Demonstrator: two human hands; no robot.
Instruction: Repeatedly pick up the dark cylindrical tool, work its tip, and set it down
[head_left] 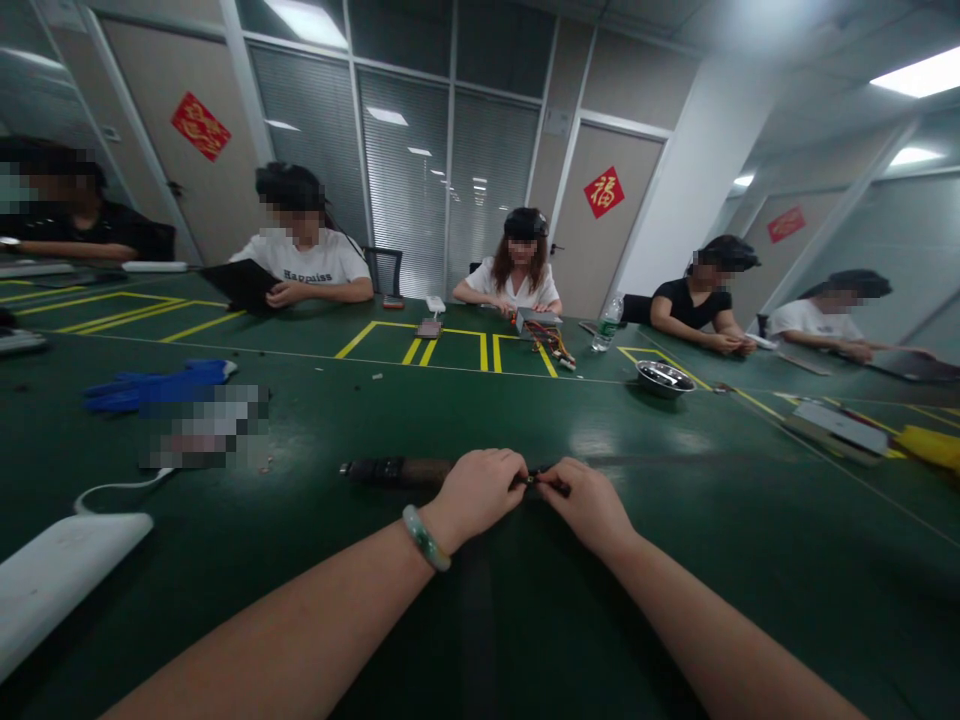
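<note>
A long dark cylindrical tool (pixel 397 470), resembling an electric screwdriver, lies sideways on the green table with its small metal tip pointing left. My left hand (pixel 484 488), a green bangle on its wrist, is closed around the tool's right end. Close beside it, my right hand (pixel 589 500) pinches a small dark piece (pixel 534 476) at that end. A bit of metal shows between the two hands. My fingers hide most of this piece, so its kind and whether it is joined to the tool cannot be made out.
To the left are blue gloves (pixel 161 385), a blurred phone-like device on a white cable, and a white power bank (pixel 67 570). A metal bowl (pixel 665 378), a water bottle (pixel 607 322) and a wire bundle (pixel 551 345) stand farther off. Several people sit across the table.
</note>
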